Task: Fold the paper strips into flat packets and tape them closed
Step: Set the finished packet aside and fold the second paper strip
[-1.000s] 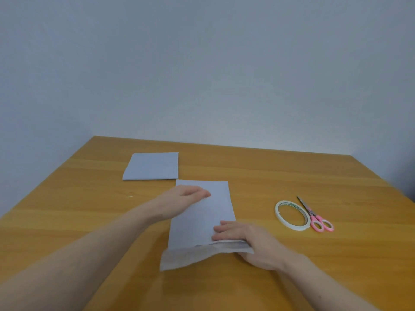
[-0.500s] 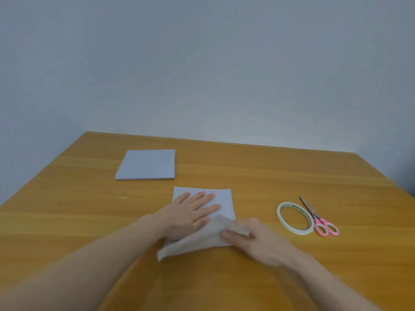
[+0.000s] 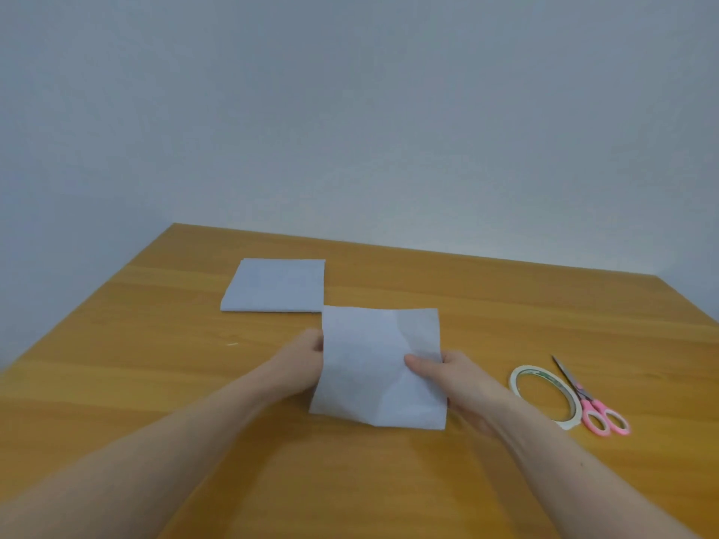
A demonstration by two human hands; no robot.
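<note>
White paper strip (image 3: 373, 367), folded over, is held up between both hands above the wooden table (image 3: 467, 305), near its middle. It looks lifted off the surface; its near edge sits low, and I can't tell if that edge touches the wood.

Left hand (image 3: 301, 361) grips the sheet's left edge. Fingers are mostly hidden behind the paper, so only the back of the hand and the wrist show.

Right hand (image 3: 453, 379) pinches the right edge: thumb lies across the front face, remaining fingers curl behind. A soft crease runs down the sheet just left of that thumb.

Second folded sheet (image 3: 274, 285) lies flat on the table farther back and to the left. Its near right corner lines up with the held sheet's top left corner in this view; contact can't be judged.

Tape roll (image 3: 523, 377) lies flat to the right of the right hand, apart from it. Pink-handled scissors (image 3: 583, 398) lie just beside the roll on its right, blades pointing away, handles near, touching or nearly touching the roll's rim.
</note>
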